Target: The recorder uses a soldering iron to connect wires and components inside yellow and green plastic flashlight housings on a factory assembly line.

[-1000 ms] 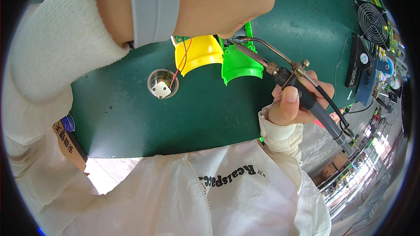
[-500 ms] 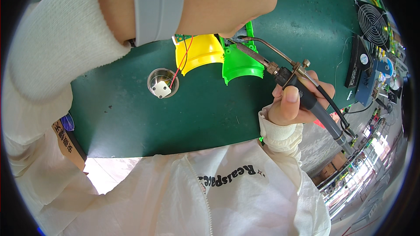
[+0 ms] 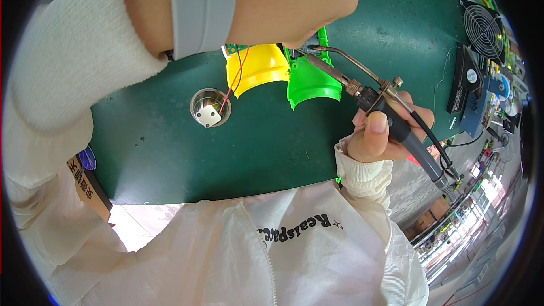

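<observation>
My right hand [image 3: 377, 133] grips a soldering iron [image 3: 391, 122] with a thin metal guide tube [image 3: 354, 59] clamped alongside. Its tip points up and left to a green plastic shell [image 3: 314, 82], close to the fingertips of my left hand [image 3: 306, 5]. That hand arches over the work from the upper left, fingers curled down; what they hold is hidden. Beside the green shell lies a yellow plastic shell [image 3: 258, 71], with part of a green circuit board [image 3: 231, 51] showing. Red and black wires [image 3: 238, 73] run from there; the red one leads to a white square part [image 3: 208, 115] at a round metal cup [image 3: 194, 106].
All this rests on a dark green tabletop [image 3: 249, 153]. A black fan with a round grille [image 3: 483, 31] stands at the far right, near a black box [image 3: 466, 79] and a blue box [image 3: 475, 110]. A cardboard box [image 3: 90, 190] is at the lower left edge.
My left forearm and wrist have shifted very slightly left. The shells and cup appear almost unmoved, and the soldering iron stays in the same place.
</observation>
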